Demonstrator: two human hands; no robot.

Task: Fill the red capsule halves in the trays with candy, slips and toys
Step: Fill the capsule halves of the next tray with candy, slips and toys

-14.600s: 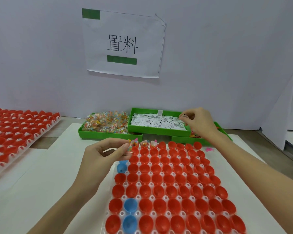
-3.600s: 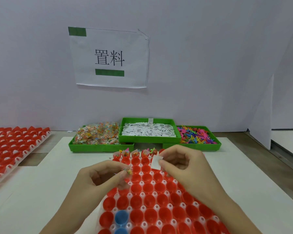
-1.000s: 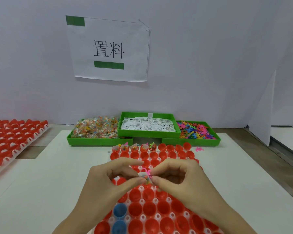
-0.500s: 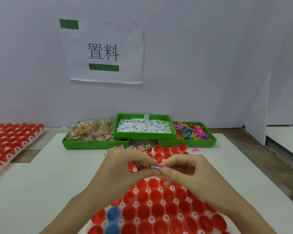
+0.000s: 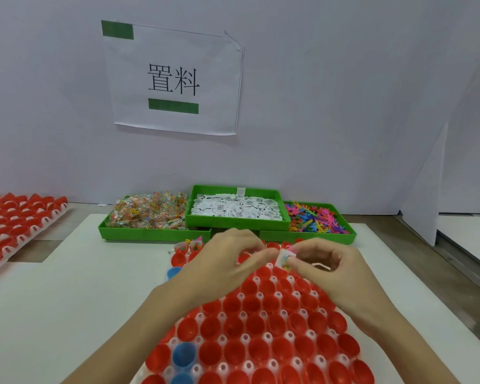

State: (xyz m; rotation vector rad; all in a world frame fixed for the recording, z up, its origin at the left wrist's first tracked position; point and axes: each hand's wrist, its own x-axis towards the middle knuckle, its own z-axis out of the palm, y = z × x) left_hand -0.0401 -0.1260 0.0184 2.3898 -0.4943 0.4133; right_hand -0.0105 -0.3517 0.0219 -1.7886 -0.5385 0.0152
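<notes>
A clear tray (image 5: 247, 297) of red capsule halves (image 5: 257, 321) lies in front of me. My left hand (image 5: 227, 261) and my right hand (image 5: 327, 270) meet over its far rows. Between their fingertips they pinch a small bundle (image 5: 284, 257): a white slip wrapped round a candy and a pink toy. Two far-left capsules (image 5: 189, 246) hold candy. Beyond the tray stand green bins of wrapped candy (image 5: 147, 210), white slips (image 5: 236, 207) and coloured toys (image 5: 315, 218).
A second tray of red capsule halves (image 5: 14, 220) sits at the far left. A few blue halves (image 5: 183, 354) stand among the red ones at the near left. A white wall with a paper sign (image 5: 173, 79) closes the back; a white panel (image 5: 424, 198) stands at right.
Both hands have moved away from me toward the tray's far rows, still pinching the small bundle together. The slip is now folded round the candy and toy.
</notes>
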